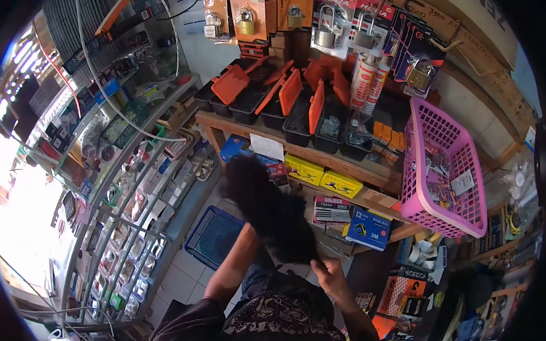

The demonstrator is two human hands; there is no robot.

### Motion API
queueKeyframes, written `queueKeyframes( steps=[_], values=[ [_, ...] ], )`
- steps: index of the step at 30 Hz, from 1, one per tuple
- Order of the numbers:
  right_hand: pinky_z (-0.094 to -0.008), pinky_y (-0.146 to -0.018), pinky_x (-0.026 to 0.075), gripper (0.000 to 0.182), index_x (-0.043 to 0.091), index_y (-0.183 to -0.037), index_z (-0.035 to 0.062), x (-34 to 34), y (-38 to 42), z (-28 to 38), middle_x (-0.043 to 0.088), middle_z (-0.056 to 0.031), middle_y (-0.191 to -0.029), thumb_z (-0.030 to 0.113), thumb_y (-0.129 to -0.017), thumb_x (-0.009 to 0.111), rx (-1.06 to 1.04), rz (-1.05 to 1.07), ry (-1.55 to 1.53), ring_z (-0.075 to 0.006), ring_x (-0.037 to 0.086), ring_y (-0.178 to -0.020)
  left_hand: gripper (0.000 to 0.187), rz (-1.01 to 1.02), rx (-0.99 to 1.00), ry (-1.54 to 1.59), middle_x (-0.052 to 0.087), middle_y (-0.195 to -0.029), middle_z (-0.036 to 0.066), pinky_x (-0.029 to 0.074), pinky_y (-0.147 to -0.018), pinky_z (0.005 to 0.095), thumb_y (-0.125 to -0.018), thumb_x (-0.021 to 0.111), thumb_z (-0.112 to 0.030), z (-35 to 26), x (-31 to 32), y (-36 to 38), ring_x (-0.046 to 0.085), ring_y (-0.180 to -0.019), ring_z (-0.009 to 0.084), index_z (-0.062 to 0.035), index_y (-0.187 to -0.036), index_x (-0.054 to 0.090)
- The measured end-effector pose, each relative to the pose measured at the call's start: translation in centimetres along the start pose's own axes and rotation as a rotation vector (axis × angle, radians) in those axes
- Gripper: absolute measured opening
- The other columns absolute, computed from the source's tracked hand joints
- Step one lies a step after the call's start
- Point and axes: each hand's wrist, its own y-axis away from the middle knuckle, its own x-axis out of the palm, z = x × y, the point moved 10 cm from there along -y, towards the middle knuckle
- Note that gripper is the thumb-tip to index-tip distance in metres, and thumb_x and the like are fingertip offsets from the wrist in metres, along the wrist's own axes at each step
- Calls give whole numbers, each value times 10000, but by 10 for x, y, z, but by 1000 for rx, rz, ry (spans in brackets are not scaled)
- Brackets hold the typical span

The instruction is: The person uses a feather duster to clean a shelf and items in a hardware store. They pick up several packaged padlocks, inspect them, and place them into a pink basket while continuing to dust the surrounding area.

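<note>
Duster between both hands, in front of the bench

Object: duster (281,221), held before the body, its far end near the bench (345,162) and overlapping the view of the shelf below it.

Right hand (331,278): fingers curled closed around the narrow near end. Whether a handle lies inside the grip cannot be told. Left hand (247,234): at the fluff partway along, mostly covered by it; how far the fingers open, or whether they grip, cannot be told.

Handling, as judged: keep the right grip firm at the end and any left contact light, so the pile is not crushed. Short, controlled moves should suit; a wide swing might catch the raised lids (290,90) or knock the tubes (363,80).

Materials: duster matt black, deep-piled, soft-edged, blurred at the far tip; likely to bend and spring back. Bins (297,132) black, box-shaped, apparently rigid plastic; lids flat, orange, tilted at various angles. Pink basket (412,177) perforated, with a smooth rolled rim. Yellow boxes (303,169) look like printed card, square-edged. Padlocks (247,22) metallic, on hanging cards. Floor (189,266) pale square tile.
</note>
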Motion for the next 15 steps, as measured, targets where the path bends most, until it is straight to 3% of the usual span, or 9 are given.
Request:
queueKeyframes(
  steps=[2,3,4,7,10,11,12,14,15],
  values=[
    [-317,-489,267,432,433,-683,32,-15,6,-26,342,13,-563,340,-956,564,113,-88,-66,-81,320,-544,568,-126,-372,1306,532,-1320,105,451,-1018,383,-1000,364,-469,15,9,-5,547,-1186,233,-50,-1378,429],
    [-311,-495,281,391,457,-705,32,-14,10,-49,392,9,-597,311,-952,575,212,-91,-128,-75,340,-560,552,-199,-522,1276,522,-1337,107,420,-1046,405,-1004,354,-458,-5,6,-5,542,-1191,245,-77,-1398,419],
    [-311,-495,281,391,457,-705,32,-11,10,-41,392,9,-597,311,-952,575,213,-84,-126,-75,340,-560,552,-207,-522,1277,522,-1337,107,420,-1046,405,-1004,354,-458,-6,6,-9,542,-1191,245,-77,-1398,419],
    [-321,-500,293,379,487,-735,42,5,9,-8,395,-25,-585,333,-971,549,-19,-32,13,-108,327,-526,502,-186,-328,1436,514,-1362,115,395,-1062,410,-998,394,-369,-22,1,-24,532,-1198,289,-65,-1396,423],
    [-269,-481,269,337,471,-675,39,-8,11,-34,397,51,-563,211,-943,580,98,-109,-78,-43,348,-532,470,-124,-261,1637,546,-1324,131,390,-1070,429,-995,420,-364,-26,-1,-24,522,-1216,294,-70,-1358,473],
    [-264,-489,268,355,474,-677,34,-8,10,-30,397,49,-571,235,-954,568,82,-105,-49,-40,351,-545,452,-195,-417,1414,558,-1299,143,404,-1059,430,-990,442,-352,-17,-5,-24,534,-1197,293,-71,-1341,489],
    [-264,-489,268,355,474,-677,34,-6,12,-28,397,49,-571,235,-954,568,83,-102,-48,-40,351,-545,452,-199,-417,1414,558,-1299,143,404,-1059,430,-990,442,-352,-23,-6,-24,534,-1197,293,-71,-1341,489],
    [-258,-493,258,366,471,-683,32,4,12,-22,389,50,-579,250,-964,555,90,-21,-66,-39,344,-548,604,-246,-522,1437,538,-1312,131,410,-1055,428,-989,384,-509,-22,-1,-21,522,-1214,262,-69,-1401,421],
    [-258,-493,258,366,471,-683,32,3,10,-18,389,50,-579,250,-964,555,86,-24,-67,-39,344,-548,604,-243,-520,1435,538,-1312,131,410,-1055,428,-989,384,-509,-13,2,-18,522,-1214,262,-69,-1401,421]
  ],
)
